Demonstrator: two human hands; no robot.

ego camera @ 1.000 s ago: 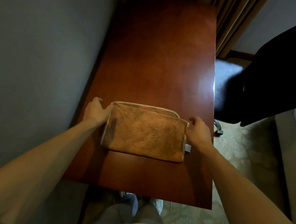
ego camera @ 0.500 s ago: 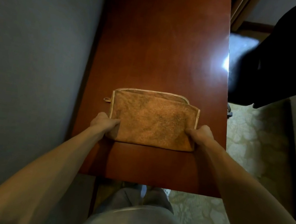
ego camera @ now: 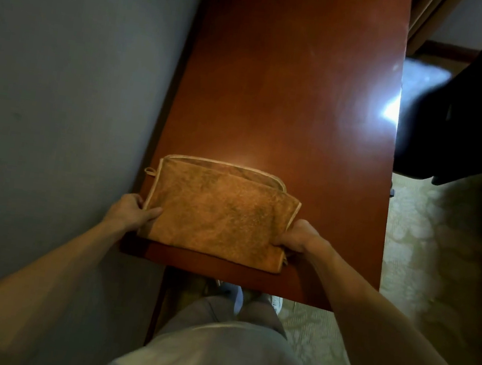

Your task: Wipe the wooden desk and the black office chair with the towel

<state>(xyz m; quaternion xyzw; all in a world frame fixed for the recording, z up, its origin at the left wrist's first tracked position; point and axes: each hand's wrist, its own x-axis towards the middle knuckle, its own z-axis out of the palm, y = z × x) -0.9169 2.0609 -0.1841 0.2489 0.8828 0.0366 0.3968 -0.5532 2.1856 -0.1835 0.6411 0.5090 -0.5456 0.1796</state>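
Moved: towel (ego camera: 217,210) lies closer to the near edge of the desk (ego camera: 292,82) than a second ago.
Left hand (ego camera: 130,212): my thumb on top, gripping the near left corner.
Right hand (ego camera: 298,236): gripping the near right corner.
Chair (ego camera: 471,120): black, blurred, seemingly beside the right edge.

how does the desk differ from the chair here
The desk is glossy reddish-brown wood with a bright glare; the chair is black and dull. The desk carries the towel, held at its sides by the left hand and right hand; neither hand touches the chair. The desk fills the middle; the chair is cut off at right.
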